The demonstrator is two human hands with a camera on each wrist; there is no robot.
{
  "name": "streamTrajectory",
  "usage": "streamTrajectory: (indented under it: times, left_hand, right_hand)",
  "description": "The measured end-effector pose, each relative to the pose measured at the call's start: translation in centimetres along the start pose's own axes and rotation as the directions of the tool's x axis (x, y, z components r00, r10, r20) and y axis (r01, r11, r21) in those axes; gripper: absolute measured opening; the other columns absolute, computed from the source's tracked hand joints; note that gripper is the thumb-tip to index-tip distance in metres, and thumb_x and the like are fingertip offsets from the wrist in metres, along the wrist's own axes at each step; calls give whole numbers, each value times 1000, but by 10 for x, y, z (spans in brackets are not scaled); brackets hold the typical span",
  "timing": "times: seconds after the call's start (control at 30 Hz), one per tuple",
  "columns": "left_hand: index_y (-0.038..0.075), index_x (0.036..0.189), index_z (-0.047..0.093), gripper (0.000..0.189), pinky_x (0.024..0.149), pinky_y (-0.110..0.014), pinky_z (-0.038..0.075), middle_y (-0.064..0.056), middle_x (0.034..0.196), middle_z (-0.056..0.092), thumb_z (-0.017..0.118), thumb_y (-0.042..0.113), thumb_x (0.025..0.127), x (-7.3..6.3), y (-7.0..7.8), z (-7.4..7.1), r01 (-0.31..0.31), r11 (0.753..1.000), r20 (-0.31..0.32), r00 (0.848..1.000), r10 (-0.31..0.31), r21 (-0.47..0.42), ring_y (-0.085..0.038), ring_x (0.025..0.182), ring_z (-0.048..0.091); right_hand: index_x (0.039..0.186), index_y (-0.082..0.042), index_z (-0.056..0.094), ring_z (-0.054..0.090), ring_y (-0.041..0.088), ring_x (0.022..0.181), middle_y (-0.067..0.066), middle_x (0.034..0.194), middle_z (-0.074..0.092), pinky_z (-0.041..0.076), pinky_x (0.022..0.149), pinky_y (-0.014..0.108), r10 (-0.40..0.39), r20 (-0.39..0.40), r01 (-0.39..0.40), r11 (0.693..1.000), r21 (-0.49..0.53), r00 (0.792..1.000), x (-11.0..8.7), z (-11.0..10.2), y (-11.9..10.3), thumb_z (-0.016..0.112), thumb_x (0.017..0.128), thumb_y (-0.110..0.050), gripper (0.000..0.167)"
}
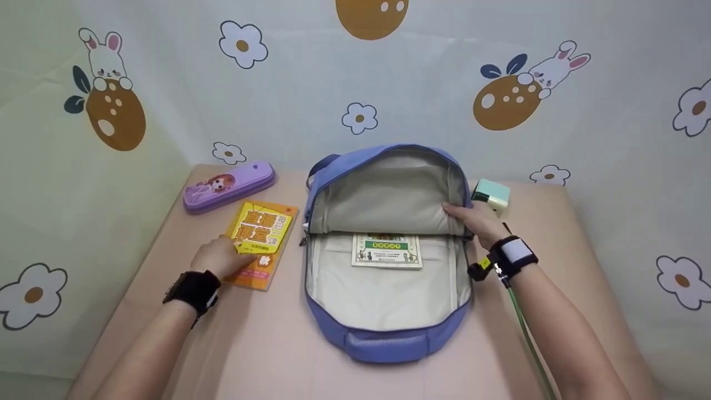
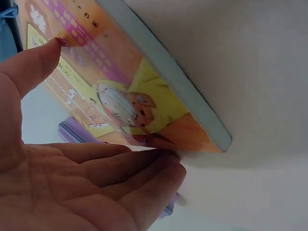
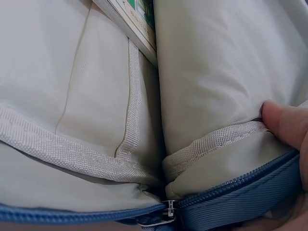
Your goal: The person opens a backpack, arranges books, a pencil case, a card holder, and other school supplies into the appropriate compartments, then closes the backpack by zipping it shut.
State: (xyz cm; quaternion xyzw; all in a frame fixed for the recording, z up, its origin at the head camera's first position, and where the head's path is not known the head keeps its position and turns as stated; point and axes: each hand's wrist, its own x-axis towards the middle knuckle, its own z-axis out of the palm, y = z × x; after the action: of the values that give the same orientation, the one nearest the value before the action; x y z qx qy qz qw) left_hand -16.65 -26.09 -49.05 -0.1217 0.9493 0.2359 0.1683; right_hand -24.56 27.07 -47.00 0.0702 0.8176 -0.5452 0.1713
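Observation:
My left hand (image 1: 222, 256) holds an orange and yellow book (image 1: 268, 222) lying left of the backpack. In the left wrist view the thumb lies on the orange cover (image 2: 96, 57), and the fingertips meet the book's edge. A blue backpack (image 1: 386, 347) with a pale lining lies unzipped in the middle. My right hand (image 1: 482, 221) grips the right edge of its raised front flap (image 1: 389, 194), thumb on the lining. Inside the bag is a green and white book (image 1: 387, 258), its upper part hidden by the flap. The right wrist view shows a zipper pull (image 3: 166, 211) near the fold.
Behind the orange book is a purple pencil case (image 1: 229, 188). A mint-green and cream box-like object (image 1: 493, 194) stands behind my right hand, partly hidden. A patterned cloth (image 1: 300, 83) hangs at the back. A green cable (image 1: 525, 328) runs along my right forearm.

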Motion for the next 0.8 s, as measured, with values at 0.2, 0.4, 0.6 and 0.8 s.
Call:
streamTrajectory:
  times: [0.2,0.4,0.6,0.8]
  left_hand:
    - [-14,110,62,58,75,-43,44,-19,91,57,78,37,88,3,3,-2,-17,999,-33,999,19,52,-34,84,54]
    - [-14,103,60,55,85,-51,40,-28,104,45,82,33,84,8,-2,-11,29,999,-3,1000,-28,36,-44,100,41]
    - [-5,88,56,33,75,-43,44,-26,99,45,78,19,81,10,-9,-21,4,1000,25,1000,-4,-13,-41,94,45]
    - [-16,127,45,52,69,-32,50,-23,108,55,66,13,89,6,-19,-30,31,965,120,993,1,-259,-30,90,57]
  right_hand:
    - [130,10,53,47,31,126,18,130,52,34,112,46,4,-5,-4,1000,9,1000,-1,1,1,68,95,-52,72]
    - [120,5,57,51,27,114,12,115,54,38,104,40,-9,-10,9,1000,7,1000,-1,1,1,69,96,-50,61]
    - [115,2,55,50,24,103,9,106,49,40,93,35,-16,-17,16,1000,-4,1000,-1,1,0,69,96,-49,57]
    - [112,1,52,47,25,103,9,104,45,40,91,35,-9,-31,8,1000,-25,999,0,1,2,69,95,-51,58]
